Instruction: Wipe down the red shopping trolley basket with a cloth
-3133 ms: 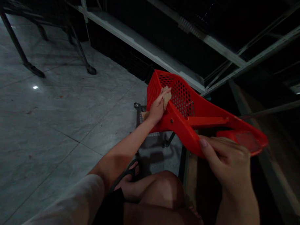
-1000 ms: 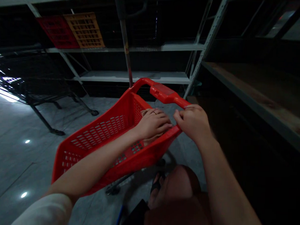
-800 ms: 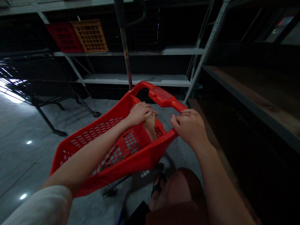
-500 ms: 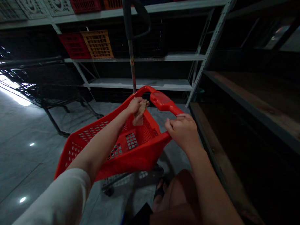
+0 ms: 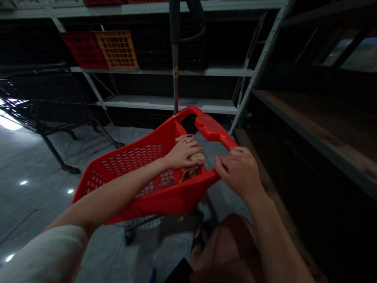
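A red plastic shopping cart with a perforated basket stands in front of me, its handle at the far right end. My left hand is closed over a crumpled beige cloth, pressed on the inner edge of the basket near the handle end. Part of the cloth hangs below my fingers into the basket. My right hand is wrapped round the near end of the cart's handle, where it meets the basket rim.
A grey pole with a dark loop grip rises behind the cart. White metal shelving holds red and yellow crates. A black wire cart stands left. Wooden-edged shelves line the right. The floor is grey tile.
My left hand has moved right and nearer with the cloth, from the far rim corner to the basket's inner end edge. My right hand keeps its grip on the handle.
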Demonstrator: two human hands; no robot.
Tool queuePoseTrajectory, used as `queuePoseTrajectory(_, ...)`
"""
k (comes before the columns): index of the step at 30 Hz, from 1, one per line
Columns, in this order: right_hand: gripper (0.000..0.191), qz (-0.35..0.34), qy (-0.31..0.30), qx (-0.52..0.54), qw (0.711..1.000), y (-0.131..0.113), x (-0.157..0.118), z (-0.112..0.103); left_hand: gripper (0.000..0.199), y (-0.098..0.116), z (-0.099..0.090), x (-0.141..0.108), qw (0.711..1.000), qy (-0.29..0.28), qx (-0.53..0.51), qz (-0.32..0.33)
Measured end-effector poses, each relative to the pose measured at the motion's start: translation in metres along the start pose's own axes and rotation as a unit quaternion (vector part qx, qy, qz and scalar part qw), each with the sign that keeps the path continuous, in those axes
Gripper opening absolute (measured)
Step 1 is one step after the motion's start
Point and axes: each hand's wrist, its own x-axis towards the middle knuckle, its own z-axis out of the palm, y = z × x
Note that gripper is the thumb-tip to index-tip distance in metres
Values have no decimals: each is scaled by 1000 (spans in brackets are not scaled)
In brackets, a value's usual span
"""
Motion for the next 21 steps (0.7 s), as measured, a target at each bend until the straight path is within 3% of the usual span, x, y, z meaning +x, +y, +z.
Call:
queuePoseTrajectory(3, 41, 23, -36, 1, 999, 10, 23, 12, 46, -43, -5, 18, 999, -17, 3, -35)
queuePoseTrajectory(6, 41, 35, -54, -8, 998, 15, 38, 18, 46, -78, -9, 34, 994, 1, 23, -106)
queuePoseTrajectory(10, 38, 51, -39, -56, 996, -5, 38, 16, 43, -93, 2, 45, 979, 83, 25, -184)
queuePoseTrajectory(13, 35, 55, -50, -59, 996, -40, 32, 13, 44, -78, 24, 46, 970, 141, 11, -198)
queuePoseTrajectory(16, 35, 74, -86, -34, 993, -70, 28, 10, 48, -50, 43, 39, 961, 178, -27, -209)
queuePoseTrajectory(21, 35, 141, -130, -57, 980, -72, 17, 0, 34, 13, 51, 6, 966, 183, -79, -164)
